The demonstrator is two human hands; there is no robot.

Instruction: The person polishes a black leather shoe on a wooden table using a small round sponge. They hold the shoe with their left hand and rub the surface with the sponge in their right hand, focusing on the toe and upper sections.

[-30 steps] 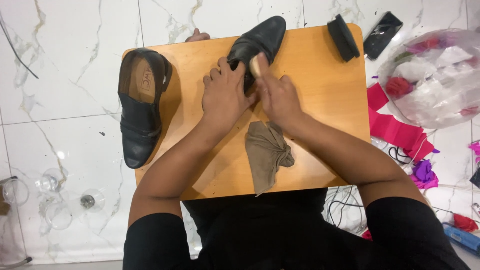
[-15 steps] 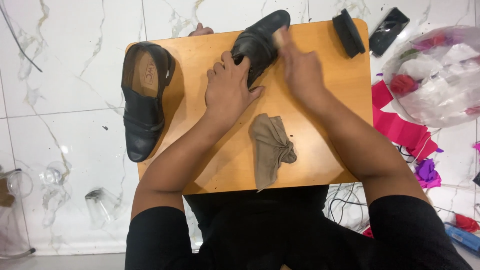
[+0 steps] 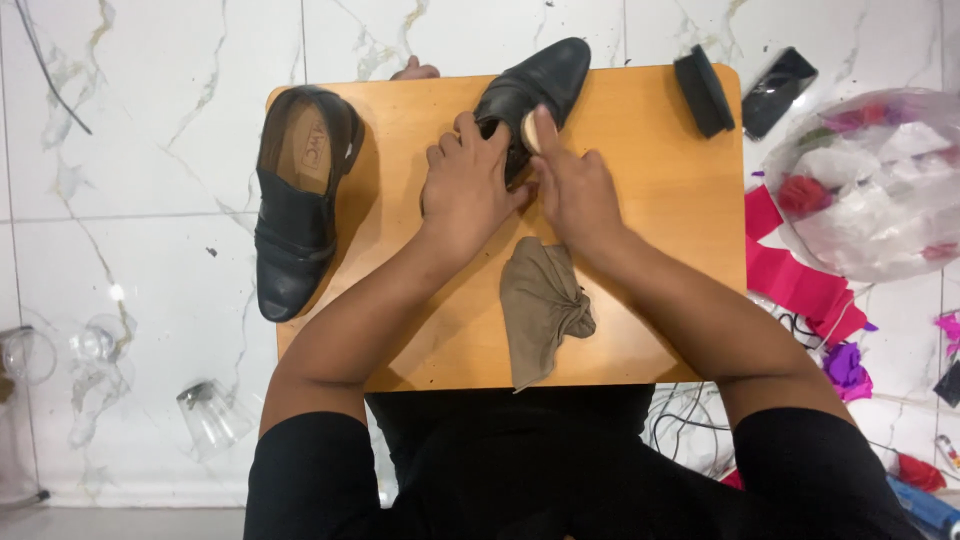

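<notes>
Returning from the far-right stretch seen half a sec earlier, the right hand [image 3: 577,190] had come back to meet the left hand [image 3: 468,185] at the heel end of the black shoe [image 3: 535,85], w/ a small tan-ended brush [image 3: 528,130] pinched betw. its fingers and laid on the leather. The left hand was cupped over the shoe's opening, fingers curled, pressing it down. That shoe lay at the far edge of the wooden board [image 3: 660,230], toe poking past it, roughly mid-edge. Judging by the back-and-forth, the brushing stroke was in mid-repeat, w/ the shoe itself hardly shifted.

The second black shoe [image 3: 295,200] sat along the board's left edge, tan insole up, partly overhanging. A crumpled brown cloth [image 3: 542,305] rested near the near edge, just under the right wrist, apart from both hands. A black block-shaped brush [image 3: 703,90] lay at the far-right corner.

Packages etc.: a clear plastic bag [image 3: 870,180] w/ red and white bits stood off the right edge; pink paper sheets [image 3: 790,270] lay below it on the floor. A dark flat phone [image 3: 778,90] sat just beyond the far-right corner. The insole carried a small printed mark, too small to tell. Upturned glass [image 3: 210,420] off the near-left corner.
</notes>
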